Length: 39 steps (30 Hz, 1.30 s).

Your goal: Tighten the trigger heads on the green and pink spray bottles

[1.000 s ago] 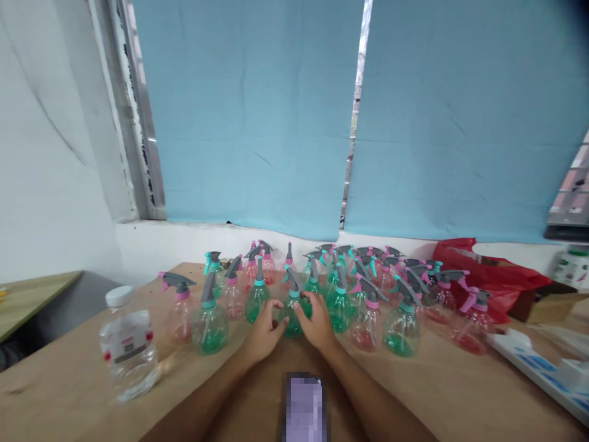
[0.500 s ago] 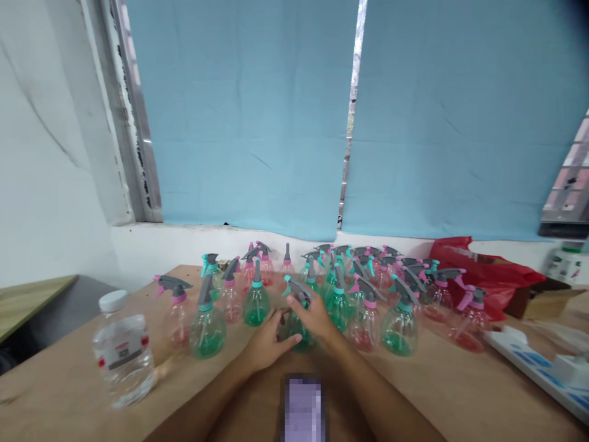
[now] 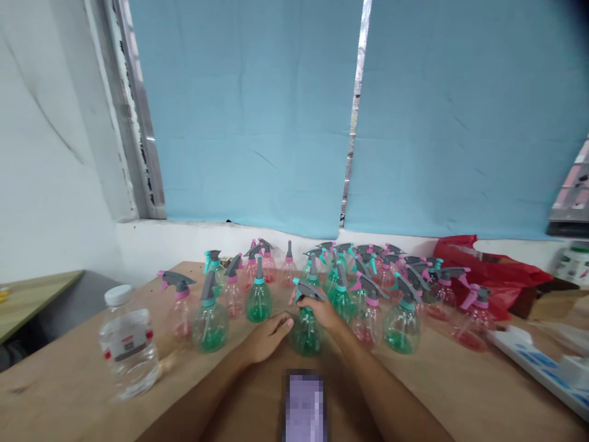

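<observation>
A green spray bottle (image 3: 306, 337) with a grey and turquoise trigger head stands upright in front of me. My right hand (image 3: 318, 310) is closed around its neck, just below the head. Left of that bottle lies my left hand (image 3: 269, 339), low over the table, fingers stretched out and holding nothing. It is close to the bottle but looks apart from it. Behind my hands stand several more green and pink spray bottles, among them a green one (image 3: 259, 301) beyond my left hand and a pink one (image 3: 367, 322) right of my right hand.
A clear water bottle (image 3: 129, 347) with a white cap stands at left. A pixelated purple shape (image 3: 304, 408) is at the near edge. At right are a red plastic bag (image 3: 478, 270), a cardboard box (image 3: 554, 301) and a white-and-blue tray-like object (image 3: 536, 362). Blue curtains (image 3: 253, 123) hang behind.
My left hand has drawn back left, away from the bottle. My right hand has shifted to grip its neck, and the bottle is slightly further right in view.
</observation>
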### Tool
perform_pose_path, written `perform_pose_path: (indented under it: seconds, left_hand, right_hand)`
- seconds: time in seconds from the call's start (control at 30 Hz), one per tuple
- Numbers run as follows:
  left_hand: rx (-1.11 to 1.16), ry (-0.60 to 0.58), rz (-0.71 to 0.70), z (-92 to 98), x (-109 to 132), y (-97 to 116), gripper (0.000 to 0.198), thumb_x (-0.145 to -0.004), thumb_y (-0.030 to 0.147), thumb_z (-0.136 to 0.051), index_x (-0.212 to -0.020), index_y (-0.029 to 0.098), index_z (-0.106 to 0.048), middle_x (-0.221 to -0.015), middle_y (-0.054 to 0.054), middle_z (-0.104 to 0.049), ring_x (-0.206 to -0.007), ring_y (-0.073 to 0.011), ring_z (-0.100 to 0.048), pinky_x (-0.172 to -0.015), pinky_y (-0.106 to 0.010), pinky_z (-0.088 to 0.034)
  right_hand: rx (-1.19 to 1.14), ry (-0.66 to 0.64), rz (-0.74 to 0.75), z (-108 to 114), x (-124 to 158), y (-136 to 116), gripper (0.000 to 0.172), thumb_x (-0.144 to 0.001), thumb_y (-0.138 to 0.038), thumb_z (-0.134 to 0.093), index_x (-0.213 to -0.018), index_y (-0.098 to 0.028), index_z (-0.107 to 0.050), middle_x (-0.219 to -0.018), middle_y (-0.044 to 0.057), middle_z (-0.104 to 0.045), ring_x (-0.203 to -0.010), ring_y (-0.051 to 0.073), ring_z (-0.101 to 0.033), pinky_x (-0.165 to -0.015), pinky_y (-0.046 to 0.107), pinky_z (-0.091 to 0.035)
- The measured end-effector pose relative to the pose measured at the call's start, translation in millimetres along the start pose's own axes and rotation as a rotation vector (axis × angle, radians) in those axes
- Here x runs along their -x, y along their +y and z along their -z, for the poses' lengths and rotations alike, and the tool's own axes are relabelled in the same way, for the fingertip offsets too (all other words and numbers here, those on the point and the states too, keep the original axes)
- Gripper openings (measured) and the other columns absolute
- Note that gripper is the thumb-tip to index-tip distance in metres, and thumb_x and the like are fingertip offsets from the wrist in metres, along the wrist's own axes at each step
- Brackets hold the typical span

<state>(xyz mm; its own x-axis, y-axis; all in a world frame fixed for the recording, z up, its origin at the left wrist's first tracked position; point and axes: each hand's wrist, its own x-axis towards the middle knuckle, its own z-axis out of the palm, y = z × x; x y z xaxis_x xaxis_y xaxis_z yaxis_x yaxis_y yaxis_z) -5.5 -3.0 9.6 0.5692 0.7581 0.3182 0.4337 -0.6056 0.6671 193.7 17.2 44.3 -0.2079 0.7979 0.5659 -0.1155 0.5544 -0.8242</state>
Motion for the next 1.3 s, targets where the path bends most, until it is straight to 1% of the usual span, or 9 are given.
perform_pose_path:
  seconds: [0.07, 0.13, 0.27, 0.43, 0.57, 0.73, 0.83, 1.0, 1.3]
  left_hand:
    - [-0.003, -0.041, 0.009, 2.1, -1, -6, 0.046, -0.107, 0.053, -0.035, -0.093, 0.022, -0.065, -0.082, -0.001, -0.066, -0.077, -0.0203, -0.061, -0.075, -0.032, -0.049]
    - [-0.023, -0.057, -0.017, 1.3, -2, -12, 0.040, -0.105, 0.050, -0.041, -0.095, 0.021, -0.066, -0.086, -0.002, -0.068, -0.081, -0.0212, -0.063, -0.077, -0.032, -0.050]
    - [-0.101, -0.065, -0.058, -3.9, -3, -18, 0.024, -0.098, 0.037, -0.052, -0.107, 0.022, -0.068, -0.099, -0.005, -0.072, -0.086, -0.0230, -0.065, -0.077, -0.032, -0.050]
    - [-0.225, -0.076, -0.095, -5.6, -2, -13, 0.015, -0.089, 0.024, -0.055, -0.100, 0.023, -0.064, -0.095, -0.005, -0.068, -0.084, -0.0234, -0.063, -0.077, -0.033, -0.049]
    - [-0.297, -0.091, -0.099, -4.9, -1, -9, 0.013, -0.088, 0.022, -0.052, -0.098, 0.022, -0.061, -0.093, -0.005, -0.065, -0.083, -0.0238, -0.062, -0.075, -0.033, -0.047]
    - [-0.376, -0.119, -0.109, -5.4, -1, -10, 0.008, -0.083, 0.018, -0.053, -0.089, 0.021, -0.056, -0.093, -0.006, -0.062, -0.084, -0.0239, -0.061, -0.076, -0.033, -0.046]
    - [-0.408, -0.139, -0.093, -5.7, -1, -9, 0.005, -0.082, 0.018, -0.053, -0.086, 0.021, -0.053, -0.094, -0.006, -0.061, -0.085, -0.0235, -0.060, -0.076, -0.032, -0.046]
    - [-0.418, -0.150, -0.089, -5.4, -1, -7, 0.007, -0.083, 0.019, -0.052, -0.089, 0.022, -0.053, -0.093, -0.005, -0.062, -0.084, -0.0237, -0.060, -0.076, -0.033, -0.046]
    - [-0.436, -0.143, -0.078, -6.0, 0, -10, 0.006, -0.083, 0.019, -0.053, -0.088, 0.021, -0.055, -0.094, -0.005, -0.062, -0.084, -0.0225, -0.060, -0.075, -0.032, -0.047]
  right_hand:
    - [-0.004, 0.016, -0.006, -1, 1, 0, 0.019, -0.076, -0.030, -0.060, -0.082, -0.022, -0.077, -0.062, 0.000, -0.068, -0.061, 0.018, -0.062, -0.063, 0.031, -0.053]
    - [-0.014, 0.014, -0.004, -1, 2, 0, 0.018, -0.077, -0.029, -0.060, -0.079, -0.022, -0.076, -0.061, 0.001, -0.068, -0.061, 0.018, -0.062, -0.063, 0.031, -0.053]
    - [-0.013, -0.012, 0.018, -1, 2, -1, 0.022, -0.075, -0.028, -0.057, -0.082, -0.023, -0.077, -0.075, 0.002, -0.073, -0.065, 0.018, -0.063, -0.064, 0.030, -0.053]
    - [0.003, -0.043, 0.014, -1, 1, -5, 0.026, -0.072, -0.025, -0.055, -0.084, -0.024, -0.077, -0.080, 0.002, -0.074, -0.069, 0.018, -0.063, -0.069, 0.031, -0.052]
    - [-0.033, -0.040, 0.019, -1, 2, -4, 0.024, -0.070, -0.023, -0.054, -0.080, -0.023, -0.076, -0.072, 0.001, -0.072, -0.066, 0.018, -0.061, -0.065, 0.030, -0.050]
    - [-0.074, -0.043, -0.058, 0, 3, 0, 0.016, -0.070, -0.028, -0.058, -0.070, -0.021, -0.072, -0.059, 0.000, -0.065, -0.060, 0.018, -0.059, -0.067, 0.031, -0.047]
    - [-0.108, -0.049, -0.069, -1, 3, -1, 0.016, -0.068, -0.026, -0.058, -0.071, -0.021, -0.073, -0.061, 0.000, -0.066, -0.061, 0.016, -0.058, -0.066, 0.029, -0.046]
    - [-0.107, -0.086, -0.043, -2, 2, -4, 0.025, -0.068, -0.025, -0.056, -0.082, -0.024, -0.077, -0.075, 0.001, -0.072, -0.064, 0.016, -0.056, -0.064, 0.028, -0.046]
    - [-0.080, -0.006, -0.084, -3, 6, -5, 0.016, -0.066, -0.025, -0.057, -0.068, -0.022, -0.073, -0.061, 0.000, -0.065, -0.063, 0.017, -0.057, -0.068, 0.030, -0.046]
